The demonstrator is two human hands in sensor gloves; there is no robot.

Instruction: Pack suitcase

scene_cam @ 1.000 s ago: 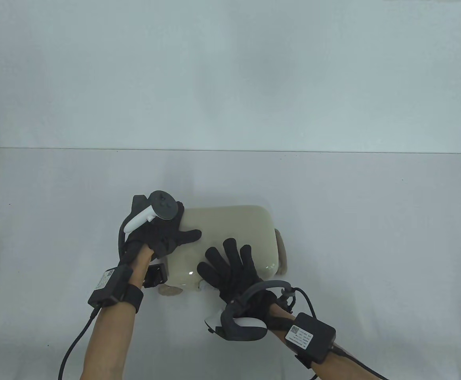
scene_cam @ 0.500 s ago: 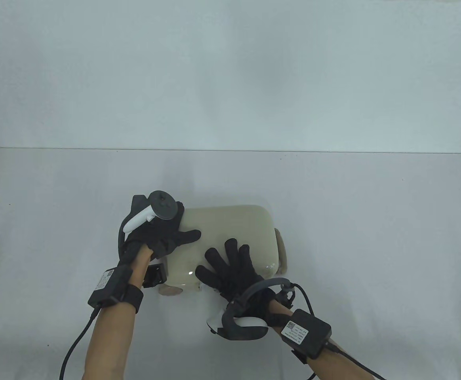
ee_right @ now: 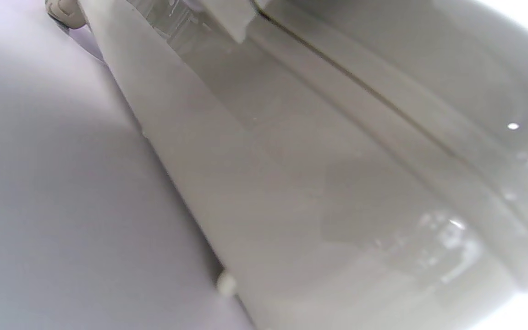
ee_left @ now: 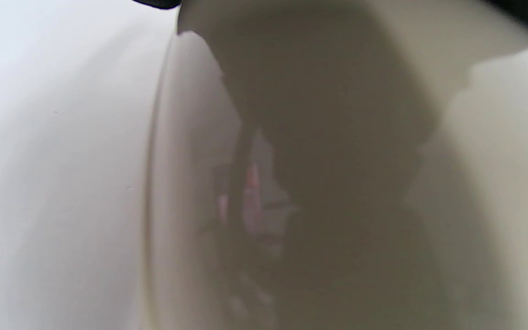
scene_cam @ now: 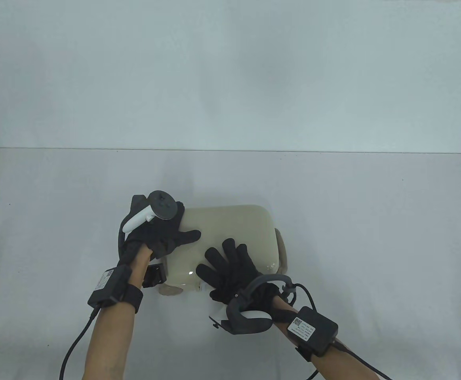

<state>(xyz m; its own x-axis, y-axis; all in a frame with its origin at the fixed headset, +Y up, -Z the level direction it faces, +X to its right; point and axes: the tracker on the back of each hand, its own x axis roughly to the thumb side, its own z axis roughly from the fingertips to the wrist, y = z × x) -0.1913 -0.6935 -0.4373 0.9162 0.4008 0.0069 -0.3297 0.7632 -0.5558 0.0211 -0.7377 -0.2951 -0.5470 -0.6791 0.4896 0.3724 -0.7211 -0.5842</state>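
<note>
Table view has my left hand (scene_cam: 163, 233) draped over the closed cream suitcase (scene_cam: 230, 229) corner and my right hand (scene_cam: 230, 265) spread flat on its lid, gripping nothing, probably just pinning it down for latching.

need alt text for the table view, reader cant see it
Two black-gloved hands rest on a closed cream suitcase lying flat on a white table. The left hand lies over its left end, thumb pointing right; the right hand lies with fingers spread on the lid's near edge. Each hand carries a tracker, each wrist a cabled black box.
</note>
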